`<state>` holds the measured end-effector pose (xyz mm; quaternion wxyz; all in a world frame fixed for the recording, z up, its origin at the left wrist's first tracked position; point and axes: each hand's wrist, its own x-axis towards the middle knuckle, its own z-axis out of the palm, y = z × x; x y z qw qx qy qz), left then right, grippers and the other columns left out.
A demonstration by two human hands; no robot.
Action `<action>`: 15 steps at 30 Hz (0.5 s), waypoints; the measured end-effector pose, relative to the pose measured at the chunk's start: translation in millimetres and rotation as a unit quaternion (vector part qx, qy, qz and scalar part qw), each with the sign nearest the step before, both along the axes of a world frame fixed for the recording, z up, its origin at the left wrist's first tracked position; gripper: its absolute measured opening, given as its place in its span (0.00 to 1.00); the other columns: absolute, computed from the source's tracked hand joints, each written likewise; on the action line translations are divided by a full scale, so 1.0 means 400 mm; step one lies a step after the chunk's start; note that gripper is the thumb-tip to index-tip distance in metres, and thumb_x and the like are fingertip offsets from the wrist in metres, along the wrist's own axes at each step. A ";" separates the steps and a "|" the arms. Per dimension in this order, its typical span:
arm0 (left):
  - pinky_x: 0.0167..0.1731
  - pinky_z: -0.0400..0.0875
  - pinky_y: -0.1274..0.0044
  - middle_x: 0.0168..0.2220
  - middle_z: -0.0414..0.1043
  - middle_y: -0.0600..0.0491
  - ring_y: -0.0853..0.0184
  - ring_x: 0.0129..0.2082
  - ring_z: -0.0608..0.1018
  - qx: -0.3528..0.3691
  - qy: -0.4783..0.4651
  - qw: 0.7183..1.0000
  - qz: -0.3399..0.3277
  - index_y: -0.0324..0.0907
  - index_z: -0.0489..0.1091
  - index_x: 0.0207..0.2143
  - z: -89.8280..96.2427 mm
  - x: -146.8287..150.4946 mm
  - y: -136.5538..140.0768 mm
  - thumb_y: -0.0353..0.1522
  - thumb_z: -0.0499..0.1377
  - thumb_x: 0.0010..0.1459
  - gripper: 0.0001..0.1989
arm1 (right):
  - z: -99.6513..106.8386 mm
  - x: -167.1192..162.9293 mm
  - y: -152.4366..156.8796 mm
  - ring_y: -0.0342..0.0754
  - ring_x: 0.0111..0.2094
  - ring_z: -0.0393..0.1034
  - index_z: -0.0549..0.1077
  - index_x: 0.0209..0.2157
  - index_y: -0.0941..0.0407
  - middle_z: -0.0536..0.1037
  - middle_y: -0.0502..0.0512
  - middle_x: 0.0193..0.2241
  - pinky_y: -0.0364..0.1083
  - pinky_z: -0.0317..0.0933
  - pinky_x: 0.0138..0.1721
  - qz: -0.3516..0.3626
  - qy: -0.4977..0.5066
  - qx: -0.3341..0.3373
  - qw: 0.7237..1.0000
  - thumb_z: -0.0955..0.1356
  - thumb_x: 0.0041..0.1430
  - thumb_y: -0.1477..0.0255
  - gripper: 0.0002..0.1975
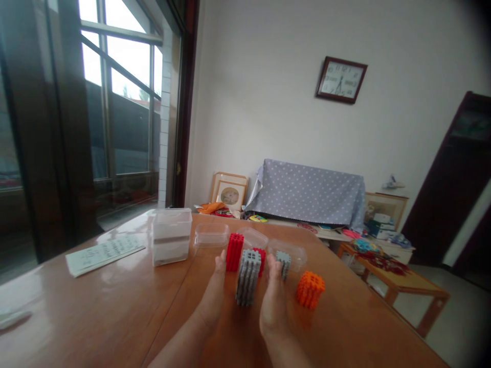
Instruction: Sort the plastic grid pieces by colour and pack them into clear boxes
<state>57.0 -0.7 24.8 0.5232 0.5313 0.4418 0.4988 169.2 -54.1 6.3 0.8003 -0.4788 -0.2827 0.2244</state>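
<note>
I have L hand [217, 281] & R hand [274, 296] flanking gray stack [248, 278]; can't tell grip. Prob. light, stiff; hold ribbed sides.

left hand [218, 276]: bare, slim in outline | right hand [273, 301]: bare, rounded at the heel | left forearm [190, 329], right forearm [287, 351]: bare as far as seen, narrowing wristward | finer detail: blurred, hard to tell
</note>
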 end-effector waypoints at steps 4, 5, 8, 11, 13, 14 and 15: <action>0.61 0.65 0.62 0.64 0.66 0.36 0.54 0.63 0.71 -0.012 -0.057 0.998 0.004 0.38 0.72 0.56 -0.028 -0.042 0.039 0.52 0.39 0.67 0.36 | 0.033 0.002 -0.029 0.54 0.63 0.62 0.72 0.58 0.52 0.72 0.55 0.60 0.52 0.52 0.64 -0.058 -0.078 -0.012 0.995 0.62 0.65 0.48 0.28; 0.60 0.66 0.59 0.62 0.68 0.34 0.52 0.61 0.73 -0.028 -0.074 0.997 0.009 0.37 0.71 0.55 -0.036 -0.054 0.047 0.54 0.43 0.66 0.35 | 0.042 -0.001 -0.038 0.54 0.58 0.67 0.73 0.54 0.53 0.76 0.56 0.55 0.52 0.57 0.61 -0.060 -0.093 -0.013 0.994 0.63 0.65 0.49 0.27; 0.56 0.68 0.56 0.51 0.77 0.34 0.47 0.54 0.78 -0.034 -0.076 0.996 0.019 0.38 0.74 0.45 -0.057 -0.082 0.063 0.56 0.55 0.58 0.31 | 0.067 -0.025 -0.066 0.51 0.40 0.73 0.76 0.39 0.55 0.80 0.53 0.36 0.48 0.65 0.44 -0.025 -0.143 -0.032 0.989 0.64 0.64 0.49 0.22; 0.48 0.72 0.61 0.39 0.80 0.40 0.50 0.44 0.80 -0.010 -0.071 0.997 0.013 0.39 0.73 0.34 -0.066 -0.092 0.071 0.55 0.60 0.53 0.27 | 0.069 -0.069 -0.081 0.46 0.28 0.66 0.72 0.29 0.54 0.71 0.48 0.24 0.44 0.61 0.31 0.056 -0.229 -0.048 0.971 0.64 0.66 0.52 0.21; 0.42 0.72 0.65 0.33 0.79 0.43 0.54 0.37 0.80 0.006 -0.076 0.997 0.005 0.40 0.71 0.29 -0.068 -0.091 0.075 0.54 0.61 0.51 0.24 | 0.048 -0.105 -0.079 0.44 0.23 0.62 0.69 0.27 0.54 0.66 0.45 0.21 0.43 0.57 0.27 0.109 -0.293 -0.046 0.949 0.62 0.68 0.55 0.21; 0.40 0.72 0.67 0.30 0.78 0.45 0.56 0.34 0.80 0.012 -0.078 0.997 0.006 0.41 0.70 0.27 -0.069 -0.091 0.078 0.53 0.61 0.50 0.24 | 0.031 -0.121 -0.075 0.43 0.22 0.60 0.67 0.26 0.54 0.64 0.45 0.20 0.42 0.55 0.26 0.123 -0.324 -0.042 0.937 0.61 0.69 0.57 0.21; 0.37 0.71 0.68 0.28 0.77 0.46 0.58 0.32 0.79 0.017 -0.079 0.997 0.012 0.41 0.70 0.25 -0.070 -0.091 0.081 0.53 0.61 0.50 0.23 | 0.010 -0.136 -0.068 0.43 0.22 0.59 0.66 0.25 0.54 0.62 0.44 0.19 0.42 0.53 0.25 0.120 -0.356 -0.031 0.926 0.60 0.70 0.58 0.21</action>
